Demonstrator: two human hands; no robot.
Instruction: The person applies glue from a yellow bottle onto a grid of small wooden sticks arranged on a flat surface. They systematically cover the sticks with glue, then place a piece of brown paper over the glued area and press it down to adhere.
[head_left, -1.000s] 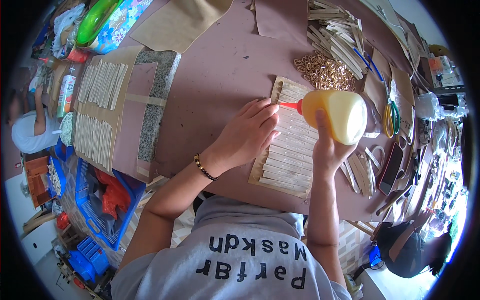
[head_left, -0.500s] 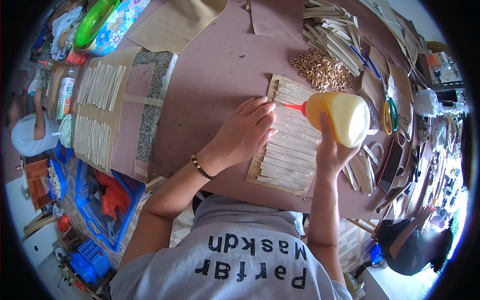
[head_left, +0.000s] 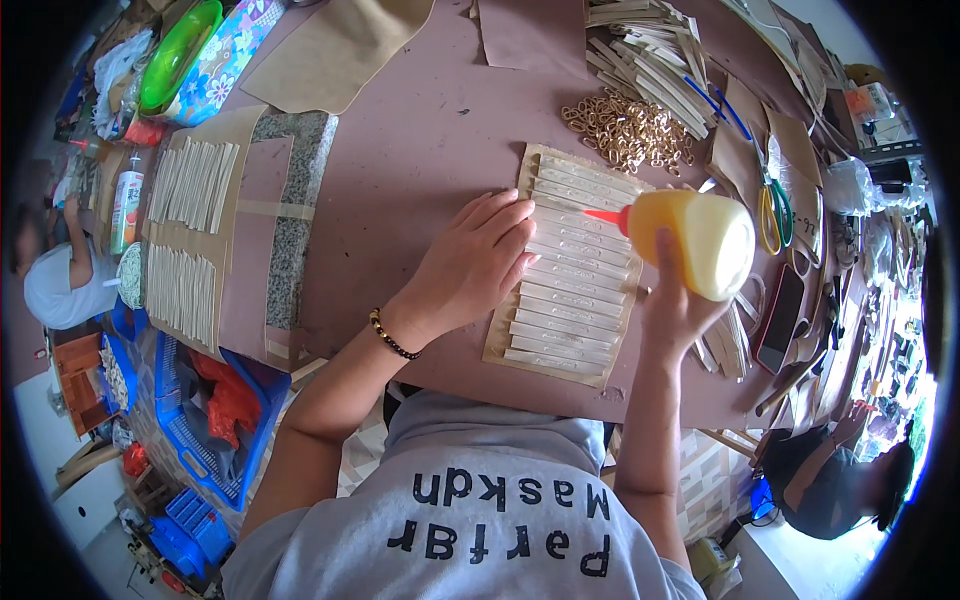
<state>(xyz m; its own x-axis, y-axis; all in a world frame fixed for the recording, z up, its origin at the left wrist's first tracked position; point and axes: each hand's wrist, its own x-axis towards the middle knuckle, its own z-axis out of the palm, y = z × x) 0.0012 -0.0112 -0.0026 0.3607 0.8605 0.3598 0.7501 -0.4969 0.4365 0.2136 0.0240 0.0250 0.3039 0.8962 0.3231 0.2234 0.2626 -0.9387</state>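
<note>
My right hand (head_left: pixel 680 305) is wrapped round a squeeze bottle (head_left: pixel 705 245) of yellowish liquid, tilted with its red nozzle (head_left: pixel 605 216) pointing left. The nozzle tip is over one of the upper pale strips (head_left: pixel 570 280). Several such strips lie side by side in a column on a tan board (head_left: pixel 545 364), and shiny wet marks show along many of them. My left hand (head_left: pixel 478 255) rests at the board's left edge, fingers stretched out, fingertips at the strips' left ends. Nothing shows in its grip.
Gold-coloured metal rings (head_left: pixel 630 130) are heaped beyond the board, with loose pale strips (head_left: pixel 655 65) behind. Scissors (head_left: pixel 775 215) and a phone (head_left: pixel 780 325) lie to the right. At left, rows of strips (head_left: pixel 195 185) lie on another board. Other people sit at far left and right.
My right hand has moved the bottle right, so the nozzle has drawn along the strip away from my left hand. The whole view has shifted slightly; my left hand keeps its place on the board.
</note>
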